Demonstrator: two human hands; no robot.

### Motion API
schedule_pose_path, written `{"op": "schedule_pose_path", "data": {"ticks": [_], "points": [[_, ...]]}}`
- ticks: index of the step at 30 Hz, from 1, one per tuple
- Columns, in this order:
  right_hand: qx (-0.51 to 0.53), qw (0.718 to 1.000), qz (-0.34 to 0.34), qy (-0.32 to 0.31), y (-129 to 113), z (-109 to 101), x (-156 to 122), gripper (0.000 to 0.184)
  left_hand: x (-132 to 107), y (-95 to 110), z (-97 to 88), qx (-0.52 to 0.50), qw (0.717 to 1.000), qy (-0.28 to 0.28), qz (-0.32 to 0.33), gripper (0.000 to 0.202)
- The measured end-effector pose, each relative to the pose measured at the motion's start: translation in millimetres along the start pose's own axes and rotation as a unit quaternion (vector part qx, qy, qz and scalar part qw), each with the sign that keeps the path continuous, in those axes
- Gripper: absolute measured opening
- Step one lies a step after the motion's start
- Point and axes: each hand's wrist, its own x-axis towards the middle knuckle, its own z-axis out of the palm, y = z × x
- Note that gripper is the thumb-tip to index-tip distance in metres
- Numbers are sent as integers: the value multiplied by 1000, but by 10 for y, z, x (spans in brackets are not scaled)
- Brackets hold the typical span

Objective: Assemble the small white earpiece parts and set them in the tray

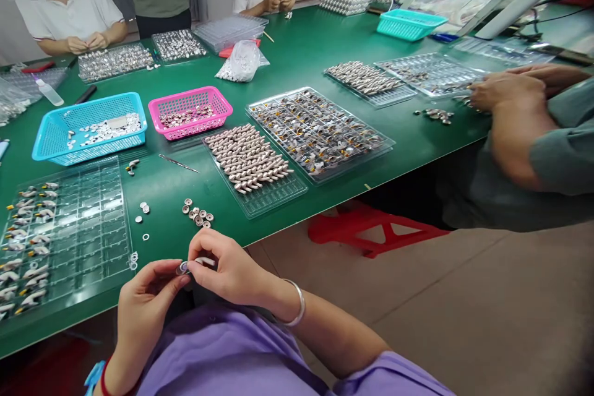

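Note:
Low in front of the table edge, my left hand (pixel 146 297) pinches a small round piece (pixel 182 268) between thumb and fingertips. My right hand (pixel 227 269) meets it there, closed on a pale stemmed earbud shell (pixel 205 261); whether the two pieces are joined I cannot tell. Just beyond my fingers lie several round metallic caps (pixel 198 216). White discs (pixel 145 207) and a thin ring (pixel 145 237) are scattered to their left. At the left, a clear compartment tray (pixel 88 223) carries earbud parts with yellow bits in its left columns.
Tweezers (pixel 179 164) lie behind the caps. A blue basket (pixel 88 151) holds white pieces, a pink basket (pixel 192 130) small caps. Trays of beige shells (pixel 250 158) and wired parts (pixel 315 130) stand to the right. A co-worker's hands (pixel 510 86) work at the right; other people are across the table.

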Motion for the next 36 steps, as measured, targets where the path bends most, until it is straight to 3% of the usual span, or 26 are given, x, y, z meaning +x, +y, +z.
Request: {"op": "schedule_pose_path", "data": {"ticks": [12, 25, 29, 36], "points": [[-42, 999, 8, -24, -26, 15, -13, 12, -85, -9, -14, 139, 982, 34, 120, 10], [-28, 999, -21, -1, -66, 42, -46, 11, -100, 87, 6, 70, 995, 28, 62, 14], [-32, 999, -30, 11, -89, 45, -58, 11, -122, 92, 0, 73, 995, 31, 63, 14], [-30, 999, -14, -27, -111, 3, -38, 10, -144, 23, -10, 106, 989, 51, 95, 15]]}}
